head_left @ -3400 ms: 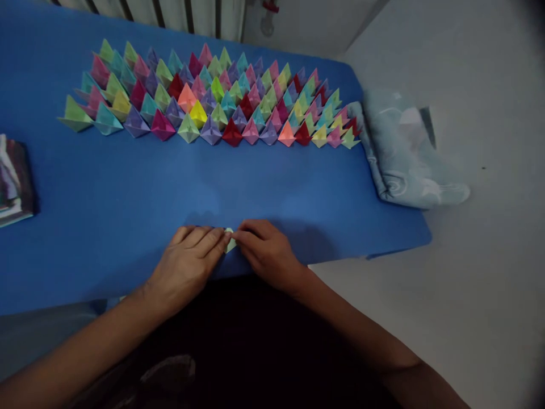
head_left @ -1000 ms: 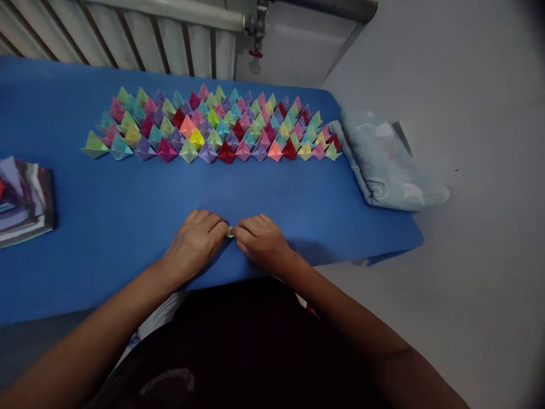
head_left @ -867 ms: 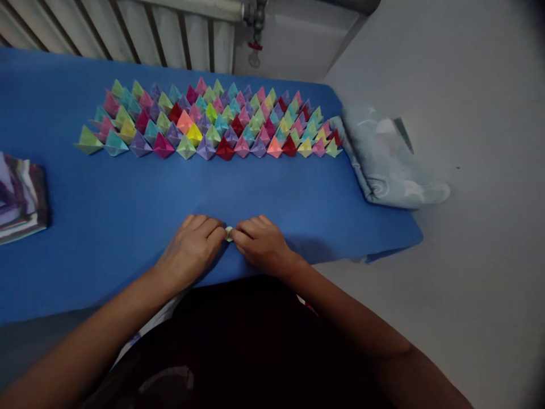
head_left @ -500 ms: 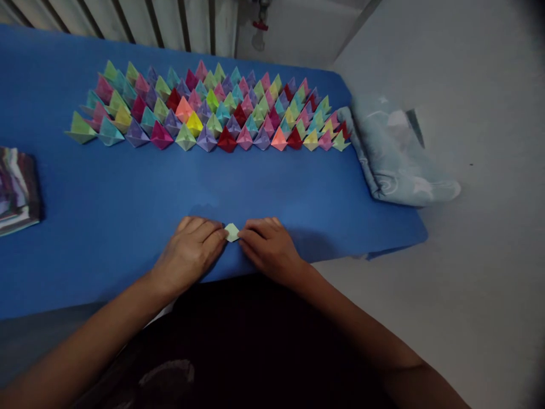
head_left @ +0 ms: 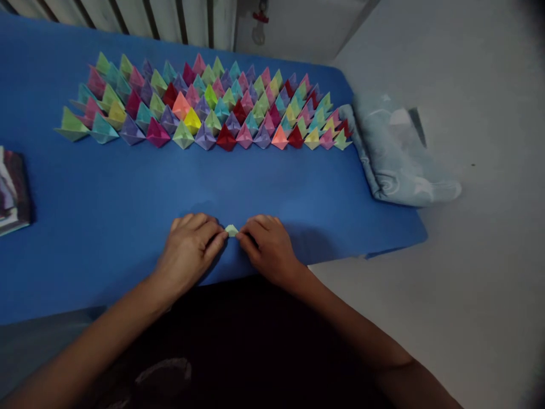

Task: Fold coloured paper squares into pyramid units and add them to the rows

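My left hand [head_left: 187,250], right hand [head_left: 272,250] pinch pale-green folded paper [head_left: 231,230] at opposite ends. Keep edges aligned, pressure even; exact crease unclear.

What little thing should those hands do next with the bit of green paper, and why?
I'd suggest the right hand slide its thumb along the lower edge of the pale green paper while the left hand holds on. Both hands pinch opposite ends, the middle is uncovered, and that edge looks straight, perhaps a fold, though it's too small to be sure.
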A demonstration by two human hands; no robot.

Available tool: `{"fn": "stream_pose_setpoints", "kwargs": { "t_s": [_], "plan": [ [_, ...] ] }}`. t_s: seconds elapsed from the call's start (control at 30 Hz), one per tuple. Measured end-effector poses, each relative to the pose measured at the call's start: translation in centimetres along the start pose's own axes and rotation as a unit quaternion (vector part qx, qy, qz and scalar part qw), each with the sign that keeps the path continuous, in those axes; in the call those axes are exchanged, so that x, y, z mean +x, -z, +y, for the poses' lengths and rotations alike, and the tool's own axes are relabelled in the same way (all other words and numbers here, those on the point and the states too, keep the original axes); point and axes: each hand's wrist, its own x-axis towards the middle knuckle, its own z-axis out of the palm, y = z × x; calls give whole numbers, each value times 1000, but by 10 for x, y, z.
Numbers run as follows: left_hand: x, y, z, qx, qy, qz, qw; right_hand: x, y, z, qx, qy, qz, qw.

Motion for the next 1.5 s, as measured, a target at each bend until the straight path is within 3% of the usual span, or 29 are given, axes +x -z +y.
{"fn": "stream_pose_setpoints", "kwargs": {
  "t_s": [0.23, 0.53, 0.63, 0.73, 0.87, 1.17, 1.5],
  "plan": [
    [5, -3, 5, -30, 67, -3, 997, 1, -2, -2, 8, -33, 16, 999],
    [3, -8, 7, 17, 65, 19, 998, 3, -1, -2, 36, -48, 12, 998],
    [2, -10, 8, 33, 23, 51, 998, 6, 1, -2, 46, -56, -3, 997],
    [-1, -12, 7, 60, -80, 80, 992, 9, 4, -3, 49, -71, -20, 996],
    [-10, -9, 4, 97, -172, 56, 979, 13, 7, -4, 54, -86, -39, 994],
    [-32, 3, -1, 185, -183, 36, 965, 8, 11, -2, 77, -104, -46, 990],
    [-31, -2, 5, 177, -150, 38, 972, 8, 12, -5, 53, -98, -46, 993]
  ]
}}
